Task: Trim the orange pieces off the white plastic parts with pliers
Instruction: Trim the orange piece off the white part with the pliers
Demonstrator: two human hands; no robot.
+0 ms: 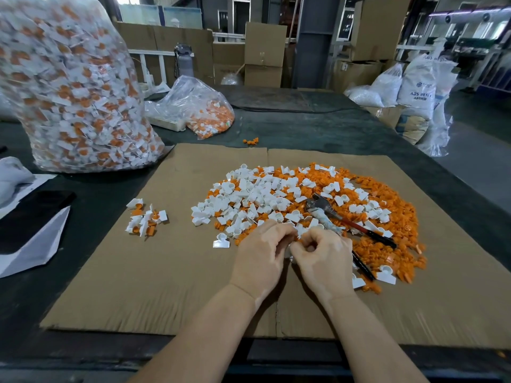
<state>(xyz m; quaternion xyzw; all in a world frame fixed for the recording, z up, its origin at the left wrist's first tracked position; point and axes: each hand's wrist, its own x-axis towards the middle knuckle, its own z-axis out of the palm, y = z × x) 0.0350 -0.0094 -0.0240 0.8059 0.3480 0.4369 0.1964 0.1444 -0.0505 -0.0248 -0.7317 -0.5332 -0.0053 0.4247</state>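
A large heap of white plastic parts [257, 194] and cut-off orange pieces [387, 239] covers the middle of a cardboard sheet [166, 272]. My left hand [262, 255] and my right hand [323, 261] meet at the heap's near edge, fingers curled around a small white part that is mostly hidden between them. The pliers [345, 219], with red and black handles, lie on the heap just beyond my right hand; neither hand holds them. A small group of untrimmed white-and-orange parts [146, 217] lies to the left. One white part [221, 241] lies alone beside my left hand.
A big clear bag of untrimmed parts [74, 87] stands at the back left. A smaller bag with orange pieces [204, 111] lies behind the cardboard. A black phone on white paper [30, 217] sits at the left. Cardboard boxes and white sacks [417, 87] stand beyond the table.
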